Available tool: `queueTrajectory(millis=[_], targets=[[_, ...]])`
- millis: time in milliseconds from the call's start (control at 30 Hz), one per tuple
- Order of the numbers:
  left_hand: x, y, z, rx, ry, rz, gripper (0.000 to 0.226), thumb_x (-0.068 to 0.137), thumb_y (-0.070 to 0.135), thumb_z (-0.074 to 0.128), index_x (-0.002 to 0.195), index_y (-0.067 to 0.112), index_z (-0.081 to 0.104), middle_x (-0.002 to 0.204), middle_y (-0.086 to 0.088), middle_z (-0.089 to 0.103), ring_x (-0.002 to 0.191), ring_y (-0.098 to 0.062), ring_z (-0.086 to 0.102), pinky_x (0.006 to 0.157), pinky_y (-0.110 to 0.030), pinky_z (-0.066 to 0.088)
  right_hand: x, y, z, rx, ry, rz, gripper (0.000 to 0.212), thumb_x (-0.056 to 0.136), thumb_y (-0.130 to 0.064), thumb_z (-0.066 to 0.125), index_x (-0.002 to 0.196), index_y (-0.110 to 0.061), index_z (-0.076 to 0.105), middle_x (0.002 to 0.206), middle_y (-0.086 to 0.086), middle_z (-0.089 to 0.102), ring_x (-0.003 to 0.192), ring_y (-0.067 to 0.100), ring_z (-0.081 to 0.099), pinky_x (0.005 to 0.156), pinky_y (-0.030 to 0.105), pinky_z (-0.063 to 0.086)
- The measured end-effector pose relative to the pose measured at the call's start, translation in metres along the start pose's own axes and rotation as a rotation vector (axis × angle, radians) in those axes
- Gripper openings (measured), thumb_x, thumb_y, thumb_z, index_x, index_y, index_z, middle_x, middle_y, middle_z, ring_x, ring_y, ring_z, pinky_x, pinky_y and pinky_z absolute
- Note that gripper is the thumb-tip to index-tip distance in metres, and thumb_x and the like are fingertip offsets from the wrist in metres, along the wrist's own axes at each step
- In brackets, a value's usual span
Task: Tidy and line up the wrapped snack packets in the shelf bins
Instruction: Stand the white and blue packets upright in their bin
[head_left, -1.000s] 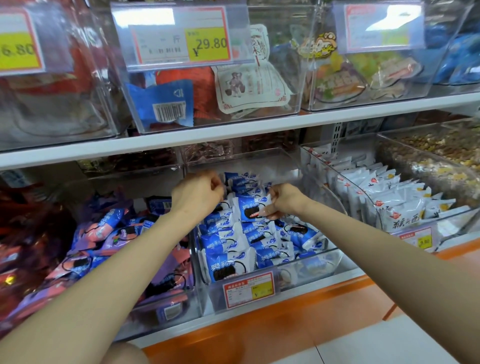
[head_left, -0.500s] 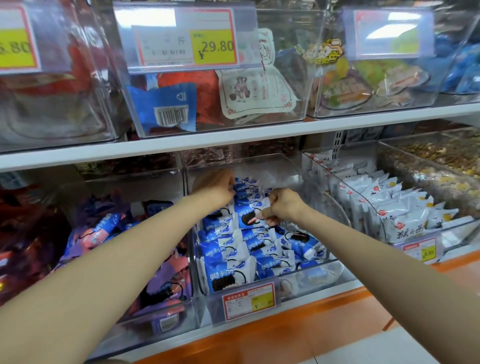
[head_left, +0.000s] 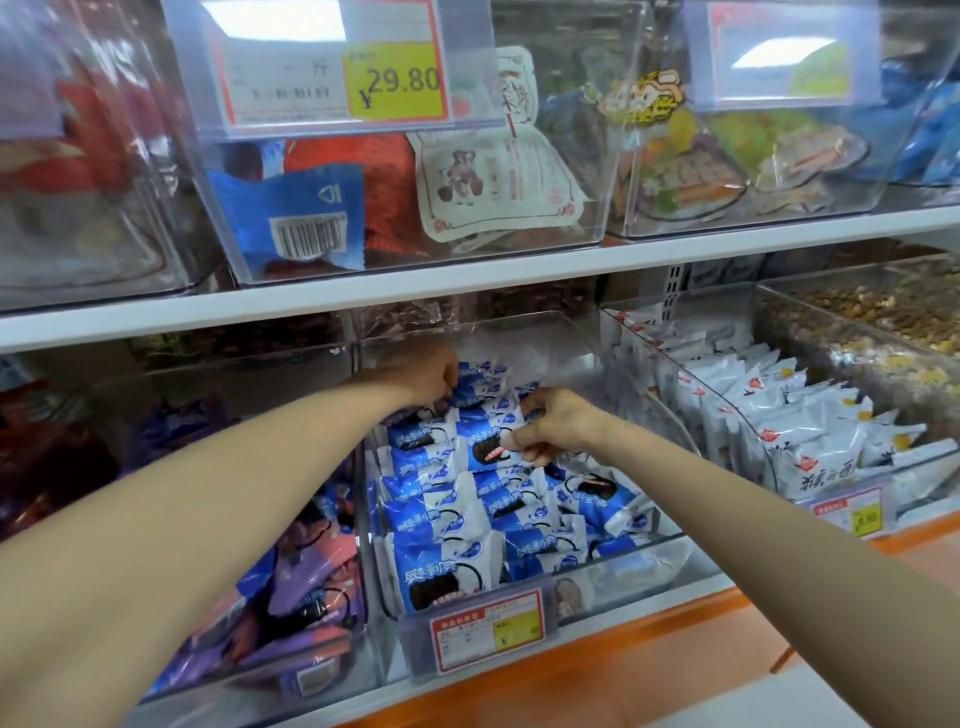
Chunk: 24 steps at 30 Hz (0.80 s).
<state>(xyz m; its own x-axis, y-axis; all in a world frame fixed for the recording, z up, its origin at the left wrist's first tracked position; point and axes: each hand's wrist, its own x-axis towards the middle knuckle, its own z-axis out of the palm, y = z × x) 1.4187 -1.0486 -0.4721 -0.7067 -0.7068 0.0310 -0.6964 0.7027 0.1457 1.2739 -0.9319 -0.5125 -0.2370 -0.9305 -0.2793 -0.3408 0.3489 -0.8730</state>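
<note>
Here, packet (head_left: 480, 448) — left of right grip (head_left: 558, 428), pinched.

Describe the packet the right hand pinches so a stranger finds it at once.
Start at the lower shelf: its middle bin holds blue-and-white packets. Near its back, the right hand pinches one packet. Its biscuit picture alone shows a pink streak.

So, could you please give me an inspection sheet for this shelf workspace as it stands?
Surface: lower shelf, orange front edge, holds clear bins.
Job's things: blue-and-white packets stand in rough rows in the middle bin.
Clutter: purple packets jumbled in the left bin.
Hands: left hand grips a rear packet; right hand pinches a nearer packet.
Cables: nothing seen.
Surroundings: white packets lined up in the right bin; 29.80 price tag above.
</note>
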Motion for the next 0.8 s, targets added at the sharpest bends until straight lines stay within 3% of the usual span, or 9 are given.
queueTrajectory(millis=[100, 200, 267, 367, 467, 533, 633, 700, 800], targets=[[-0.002, -0.001, 0.001, -0.026, -0.028, 0.035, 0.012, 0.089, 0.008, 0.059, 0.095, 0.018, 0.064, 0.102, 0.002, 0.063, 0.091, -0.012, 0.054, 0.075, -0.023, 0.041, -0.006, -0.013, -0.015, -0.086, -0.098, 0.014, 0.024, 0.081, -0.019, 0.071, 0.093, -0.004, 0.058, 0.069, 0.009, 0.062, 0.051, 0.012, 0.055, 0.054, 0.020, 0.051], [-0.005, -0.002, -0.007, -0.152, -0.053, 0.031, 0.012, 0.087, 0.014, 0.064, 0.100, 0.013, 0.062, 0.091, 0.004, 0.059, 0.085, -0.011, 0.054, 0.066, -0.021, 0.038, 0.003, -0.021, -0.025, -0.076, 0.151, -0.074, 0.015, 0.087, -0.021, 0.066, 0.085, -0.007, 0.062, 0.070, 0.010, 0.061, 0.052, 0.016, 0.053, 0.050, 0.021, 0.048], [-0.002, -0.007, -0.013, -0.229, 0.053, -0.024, 0.010, 0.089, 0.016, 0.062, 0.098, 0.014, 0.062, 0.089, 0.004, 0.061, 0.079, -0.008, 0.055, 0.061, -0.020, 0.039, 0.014, -0.023, -0.027, -0.035, 0.313, -0.138, 0.006, 0.088, -0.013, 0.064, 0.083, -0.009, 0.065, 0.071, 0.006, 0.062, 0.050, 0.014, 0.051, 0.047, 0.020, 0.045], [0.002, -0.009, -0.012, -0.107, 0.110, -0.059, 0.009, 0.088, 0.023, 0.063, 0.093, 0.016, 0.064, 0.096, 0.000, 0.066, 0.090, -0.015, 0.061, 0.069, -0.024, 0.041, 0.027, -0.022, -0.020, -0.173, 0.297, -0.156, 0.015, 0.085, -0.009, 0.067, 0.099, -0.004, 0.069, 0.085, 0.002, 0.063, 0.056, 0.006, 0.051, 0.048, 0.010, 0.043], [0.008, -0.008, 0.000, -0.052, 0.048, -0.057, 0.018, 0.088, 0.028, 0.063, 0.095, 0.012, 0.066, 0.099, -0.004, 0.066, 0.089, -0.018, 0.058, 0.077, -0.026, 0.041, 0.040, -0.018, -0.016, -0.143, 0.375, -0.152, 0.009, 0.089, -0.007, 0.061, 0.094, -0.005, 0.068, 0.077, 0.000, 0.061, 0.040, -0.003, 0.050, 0.042, 0.008, 0.040], [0.010, -0.008, 0.005, -0.095, 0.050, -0.054, 0.014, 0.091, 0.021, 0.060, 0.095, 0.009, 0.065, 0.097, -0.005, 0.064, 0.084, -0.016, 0.055, 0.068, -0.022, 0.040, 0.050, -0.015, -0.016, -0.074, 0.458, -0.137, 0.008, 0.090, -0.005, 0.060, 0.093, -0.003, 0.067, 0.074, 0.004, 0.061, 0.031, -0.004, 0.047, 0.039, 0.010, 0.040], [0.013, -0.007, 0.008, -0.116, 0.059, -0.047, 0.012, 0.093, 0.015, 0.057, 0.097, 0.007, 0.064, 0.095, -0.005, 0.061, 0.083, -0.015, 0.054, 0.058, -0.015, 0.035, 0.056, -0.012, -0.013, -0.183, 0.421, -0.095, 0.019, 0.088, -0.003, 0.060, 0.105, -0.002, 0.067, 0.087, 0.013, 0.065, 0.051, 0.003, 0.056, 0.046, 0.009, 0.043], [0.014, -0.007, 0.005, -0.079, 0.067, -0.056, 0.014, 0.092, 0.016, 0.058, 0.097, 0.008, 0.068, 0.098, -0.003, 0.066, 0.087, -0.017, 0.059, 0.067, -0.020, 0.040, 0.055, -0.010, -0.010, -0.289, 0.383, -0.093, 0.024, 0.090, -0.002, 0.054, 0.110, -0.002, 0.067, 0.110, 0.017, 0.066, 0.081, 0.019, 0.064, 0.068, 0.015, 0.049], [0.016, -0.014, -0.001, -0.004, 0.080, -0.066, 0.013, 0.090, 0.020, 0.059, 0.092, 0.014, 0.071, 0.102, -0.003, 0.069, 0.095, -0.020, 0.062, 0.085, -0.029, 0.046, 0.055, -0.008, -0.007, -0.278, 0.431, -0.127, 0.025, 0.093, -0.002, 0.049, 0.107, -0.004, 0.069, 0.115, 0.015, 0.066, 0.081, 0.016, 0.059, 0.065, 0.012, 0.043]])
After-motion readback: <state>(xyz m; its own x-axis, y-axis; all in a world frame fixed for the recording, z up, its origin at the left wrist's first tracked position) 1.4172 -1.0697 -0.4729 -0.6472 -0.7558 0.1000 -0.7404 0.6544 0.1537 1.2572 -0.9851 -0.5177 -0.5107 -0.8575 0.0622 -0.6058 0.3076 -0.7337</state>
